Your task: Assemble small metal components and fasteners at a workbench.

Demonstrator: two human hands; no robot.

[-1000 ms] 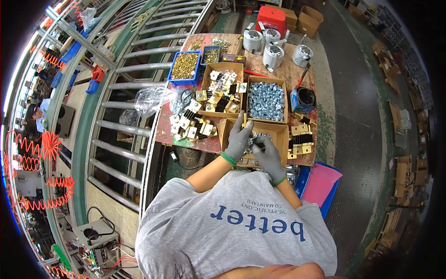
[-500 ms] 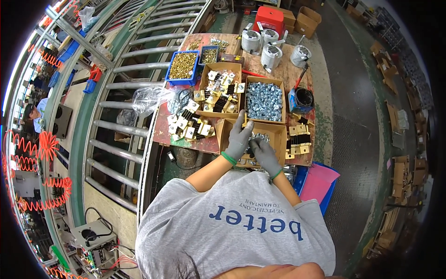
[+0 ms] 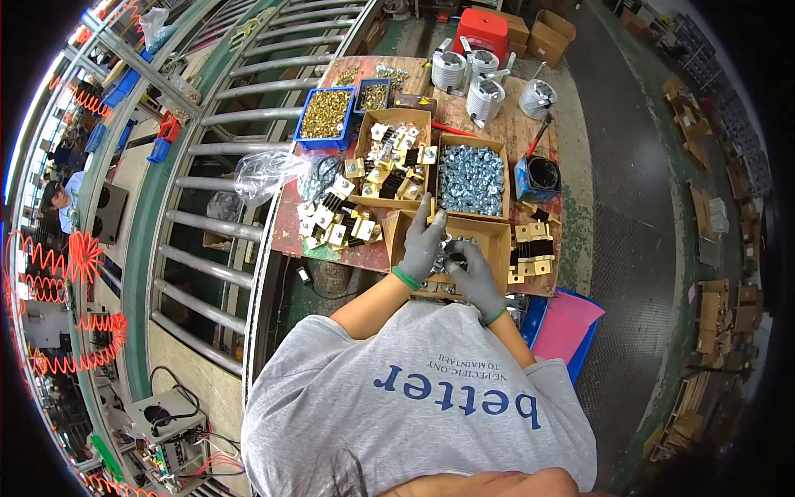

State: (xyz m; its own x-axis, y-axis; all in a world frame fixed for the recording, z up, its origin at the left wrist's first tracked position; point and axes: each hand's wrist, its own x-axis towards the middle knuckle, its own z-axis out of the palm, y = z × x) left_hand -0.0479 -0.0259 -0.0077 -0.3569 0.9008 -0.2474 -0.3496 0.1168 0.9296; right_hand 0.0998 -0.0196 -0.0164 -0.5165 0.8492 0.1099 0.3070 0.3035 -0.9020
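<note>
Your grey-gloved left hand (image 3: 421, 250) pinches a small brass-coloured metal piece (image 3: 431, 210) over the open brown cardboard box (image 3: 495, 240) on the wooden counter (image 3: 517, 129); fingers hide part of it. Your grey-gloved right hand (image 3: 475, 278) curls beside small silver metal hardware (image 3: 451, 245); can't tell if it's gripping any. Hands cover much of the box's contents.

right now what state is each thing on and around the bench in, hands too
left hand: gloved, fingers closed on a gold-coloured piece
right hand: gloved, fingers curled at silver pieces; grip unclear
near cardboard box: open, partly filled
silver hardware box: open, well filled
gold-coloured parts box: open, heaped
larger blue bin: open, full of small brass-coloured pieces
clear plastic bag: crumpled
blue can: open, red handle leaning out
</note>
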